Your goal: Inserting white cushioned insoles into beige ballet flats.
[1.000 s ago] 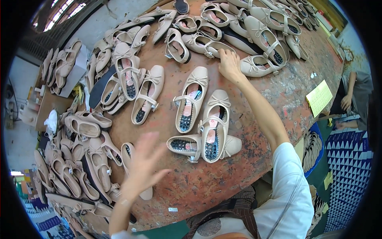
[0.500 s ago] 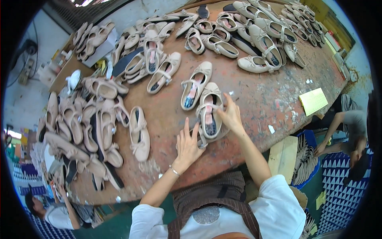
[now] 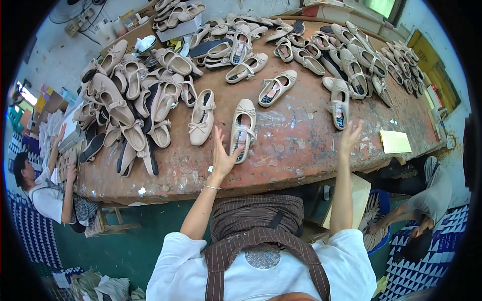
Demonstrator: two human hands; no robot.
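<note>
At the left end of the worn reddish table (image 3: 296, 138) there was a co-worker (image 3: 45, 195) in a white top, and a left heap of beige strap shoes (image 3: 133, 93) covered that side. Right of it lay a single shoe (image 3: 202, 120), its bow toward the near edge. Next came the person's left hand (image 3: 222, 158), fingers spread wide and closed round nothing; its thumb crossed the near end of the middle shoe (image 3: 243, 131), though whether it touched could not be told. That shoe stood sole down, toe far, and a slanted shoe (image 3: 277, 88) lay farther off to the right. Half a second before, two shoes had been crossed, one over the other, between the hands; now they appeared parted, one by the left hand, the other being, it seemed, the right-hand shoe (image 3: 340, 108) at the near edge of the right heap (image 3: 374, 62). The work had thus apparently passed from handling both together to letting each go separately. The right hand (image 3: 350, 138) was just near of that shoe's heel, loosely open, with nothing visible in it. Farther right lay a yellow sheet (image 3: 395, 142), with another co-worker (image 3: 427, 200) bent low beyond
</note>
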